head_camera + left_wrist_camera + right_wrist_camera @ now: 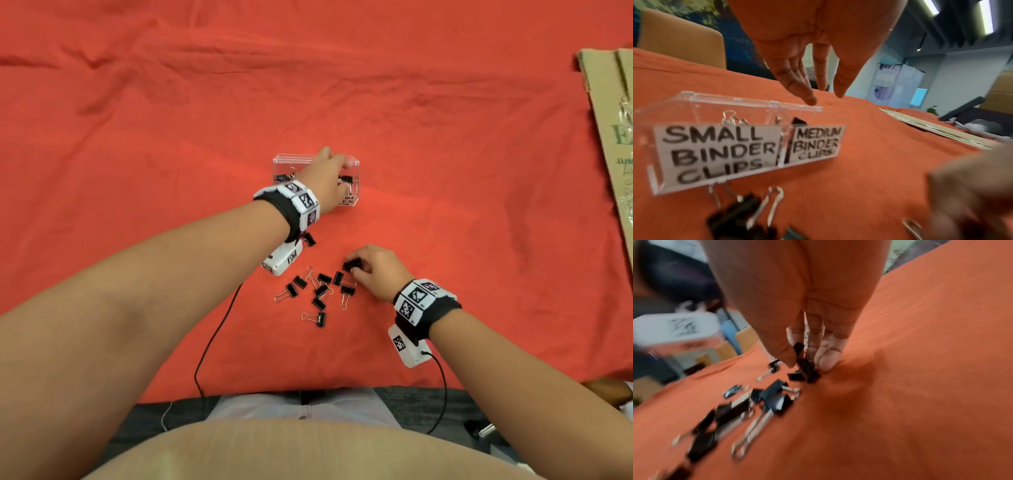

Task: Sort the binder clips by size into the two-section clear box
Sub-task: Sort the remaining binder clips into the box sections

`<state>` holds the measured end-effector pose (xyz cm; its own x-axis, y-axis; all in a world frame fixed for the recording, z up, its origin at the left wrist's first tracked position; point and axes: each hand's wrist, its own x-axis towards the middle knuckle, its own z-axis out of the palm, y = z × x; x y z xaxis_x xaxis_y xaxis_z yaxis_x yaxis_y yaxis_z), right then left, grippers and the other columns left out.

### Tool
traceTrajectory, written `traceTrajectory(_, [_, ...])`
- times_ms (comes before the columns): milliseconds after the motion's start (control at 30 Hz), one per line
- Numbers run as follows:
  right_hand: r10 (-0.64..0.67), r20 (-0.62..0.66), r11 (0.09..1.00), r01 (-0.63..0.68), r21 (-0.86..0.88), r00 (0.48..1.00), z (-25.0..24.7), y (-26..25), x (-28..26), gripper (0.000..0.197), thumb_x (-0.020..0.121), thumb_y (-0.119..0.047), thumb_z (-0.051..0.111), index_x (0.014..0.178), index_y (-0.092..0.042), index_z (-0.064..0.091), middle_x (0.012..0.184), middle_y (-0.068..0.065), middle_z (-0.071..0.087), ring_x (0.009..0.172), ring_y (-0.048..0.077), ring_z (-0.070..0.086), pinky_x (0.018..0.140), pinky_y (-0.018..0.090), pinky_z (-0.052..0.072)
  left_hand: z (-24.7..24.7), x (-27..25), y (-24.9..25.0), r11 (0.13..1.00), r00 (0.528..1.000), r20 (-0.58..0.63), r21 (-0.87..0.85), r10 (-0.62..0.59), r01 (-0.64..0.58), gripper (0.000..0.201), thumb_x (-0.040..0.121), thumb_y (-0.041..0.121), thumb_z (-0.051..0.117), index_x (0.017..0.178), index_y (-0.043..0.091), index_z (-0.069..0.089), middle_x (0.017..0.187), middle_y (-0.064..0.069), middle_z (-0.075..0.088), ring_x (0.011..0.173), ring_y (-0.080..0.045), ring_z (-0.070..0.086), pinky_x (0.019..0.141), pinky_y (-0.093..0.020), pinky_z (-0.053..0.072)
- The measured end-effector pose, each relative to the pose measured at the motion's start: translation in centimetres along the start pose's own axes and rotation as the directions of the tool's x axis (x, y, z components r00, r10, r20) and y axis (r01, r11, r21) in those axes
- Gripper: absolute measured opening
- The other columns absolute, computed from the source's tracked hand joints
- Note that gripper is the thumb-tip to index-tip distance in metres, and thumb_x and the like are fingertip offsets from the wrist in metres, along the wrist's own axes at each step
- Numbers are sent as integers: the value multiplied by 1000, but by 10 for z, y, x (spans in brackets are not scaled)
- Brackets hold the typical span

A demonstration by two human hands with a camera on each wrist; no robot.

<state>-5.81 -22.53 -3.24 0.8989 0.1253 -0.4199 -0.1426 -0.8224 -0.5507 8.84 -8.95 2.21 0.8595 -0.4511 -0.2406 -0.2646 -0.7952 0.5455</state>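
The clear two-section box (291,158) stands mid-table on the red cloth; its labels read SMALL BINDER CLIPS (715,146) and MEDIUM BINDER CLIPS (816,142). Silver-handled clips (731,119) lie in the small section, and one black clip (798,121) lies in the medium section. My left hand (337,161) (825,98) hovers over the box with straight fingers, holding nothing. Nearer me, several black binder clips (318,291) (774,395) lie scattered. At the pile's right end my right hand (354,269) (807,364) pinches a black clip (352,265) (807,371) that still touches the cloth.
One stray clip (309,238) lies under my left wrist, between box and pile. Flattened cardboard (613,137) lies at the right edge of the table. Black cables (212,342) run from both wrist cameras toward the front table edge.
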Motion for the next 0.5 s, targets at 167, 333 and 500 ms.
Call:
traceTrajectory(167, [174,-50,945,-153,288,983,-13,1,11,22,85,-17,65,107,-18,66,82,13,67,64,22,59,67,30,49,44,-58,-10,987,962,270,145,34,-75,22,89,29,58,109,22,57,115,1,50,102,-19,58,86,-36,52])
traceTrajectory(333, [228,-30,862,-187,470,973,-33,1,17,22,89,-9,60,111,-9,63,75,7,60,46,5,58,56,17,49,81,-97,-25,975,938,345,197,32,-106,44,88,34,61,128,21,46,119,-3,48,109,-25,54,84,-41,52])
traceTrajectory(500, [195,-16,806,-151,573,981,-54,-8,27,23,90,0,56,109,-11,63,99,18,68,65,25,63,78,40,55,89,-107,-28,962,949,312,241,45,-125,47,91,33,58,133,19,42,124,-7,42,113,-29,51,80,-46,53])
